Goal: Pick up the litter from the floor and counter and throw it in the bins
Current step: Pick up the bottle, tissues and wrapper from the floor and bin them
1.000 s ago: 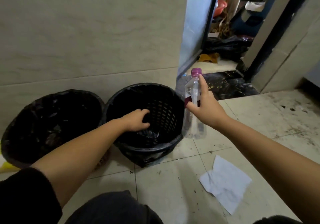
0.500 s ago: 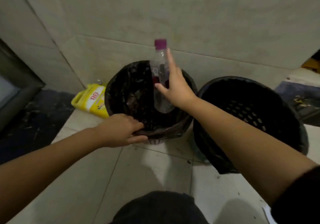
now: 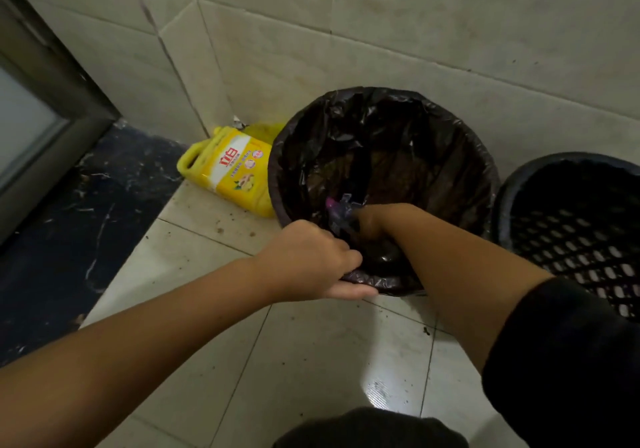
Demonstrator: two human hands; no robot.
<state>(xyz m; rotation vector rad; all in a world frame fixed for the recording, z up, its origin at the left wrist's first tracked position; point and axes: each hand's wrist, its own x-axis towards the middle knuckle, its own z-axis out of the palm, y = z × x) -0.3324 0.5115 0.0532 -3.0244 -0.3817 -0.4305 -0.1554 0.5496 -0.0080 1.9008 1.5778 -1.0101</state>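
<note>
A round bin lined with a black plastic bag (image 3: 460, 142) stands on the tiled floor against the wall. My left hand (image 3: 308, 260) grips the near rim of that bin and its bag. My right hand (image 3: 367, 220) reaches down inside the bin, wrapped around a clear plastic bottle whose purple cap (image 3: 330, 201) shows just past my fingers. Most of the bottle is hidden in the dark bag. A second black mesh bin (image 3: 575, 226) without a liner stands to the right, touching nothing I hold.
A yellow detergent jug (image 3: 225, 167) lies in the corner left of the lined bin. A dark marble strip (image 3: 69, 226) and a grey door frame (image 3: 52, 77) are at the left. Pale floor tiles (image 3: 311, 361) spread below my arms.
My right hand has lowered the bottle from above the lined bin down into it. My left hand has stayed gripping the lined bin's near rim. The view has tilted down and closer.
</note>
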